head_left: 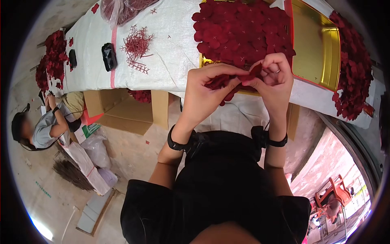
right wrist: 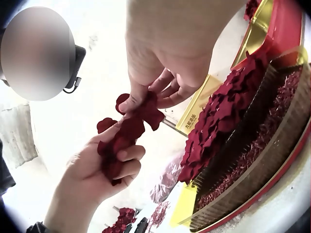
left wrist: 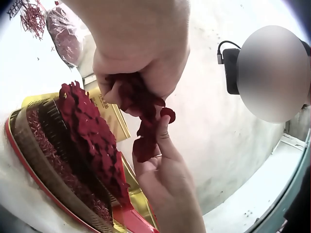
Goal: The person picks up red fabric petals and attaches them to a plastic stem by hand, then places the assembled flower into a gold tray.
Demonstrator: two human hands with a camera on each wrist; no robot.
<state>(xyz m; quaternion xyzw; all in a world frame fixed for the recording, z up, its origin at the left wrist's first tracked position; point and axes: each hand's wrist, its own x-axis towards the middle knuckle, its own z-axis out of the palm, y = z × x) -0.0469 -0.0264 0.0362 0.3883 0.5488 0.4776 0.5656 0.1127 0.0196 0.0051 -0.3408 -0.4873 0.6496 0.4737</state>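
In the head view my left hand (head_left: 203, 89) grips a small bunch of dark red fabric flower petals (right wrist: 116, 148), its fingers curled round them. My right hand (head_left: 278, 83) meets it at the fingertips and pinches a lobed red petal piece (right wrist: 151, 115) between thumb and fingers. Both hands are raised in front of the near edge of a wide layer of the same red petal pieces (head_left: 243, 32). In the right wrist view this layer lies beside a clear plastic tray (right wrist: 279, 133) of thin red bits.
An open gold-lined red box (head_left: 313, 44) stands right of the petals, with another petal heap (head_left: 355, 69) beyond. Leftward on the white-covered table lie red stem scraps (head_left: 137, 44), a black object (head_left: 109, 57) and a plastic bag (head_left: 120, 12). A cardboard box (head_left: 126, 110) and another person (head_left: 46, 126) are at left.
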